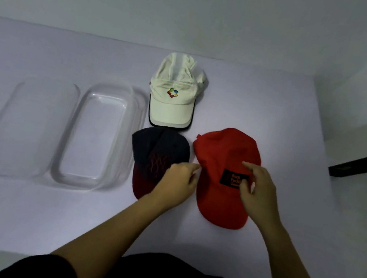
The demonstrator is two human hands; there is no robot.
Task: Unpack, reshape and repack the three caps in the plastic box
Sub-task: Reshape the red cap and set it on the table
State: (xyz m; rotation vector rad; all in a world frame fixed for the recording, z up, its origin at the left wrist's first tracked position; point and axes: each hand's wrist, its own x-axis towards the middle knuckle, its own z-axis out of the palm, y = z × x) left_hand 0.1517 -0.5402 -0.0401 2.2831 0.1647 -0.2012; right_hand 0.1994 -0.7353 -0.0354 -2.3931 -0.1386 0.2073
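Three caps lie on the white table. The cream cap (pixel 174 95) with a coloured logo is farthest back. The dark navy cap (pixel 157 156) with a red pattern sits in front of it. The red cap (pixel 223 167) with a black patch lies to the right, its brim toward me. My left hand (pixel 179 178) reaches across the navy cap's brim, its fingers pinched at the red cap's left edge. My right hand (pixel 256 188) rests over the red cap's patch with fingers apart. The clear plastic box (pixel 128 145) stands empty to the left of the caps.
The box's clear lid (pixel 27 127) lies flat to the left of the box. A dark flat object (pixel 360 168) sits beyond the table's right edge. A pale wall runs along the back of the table.
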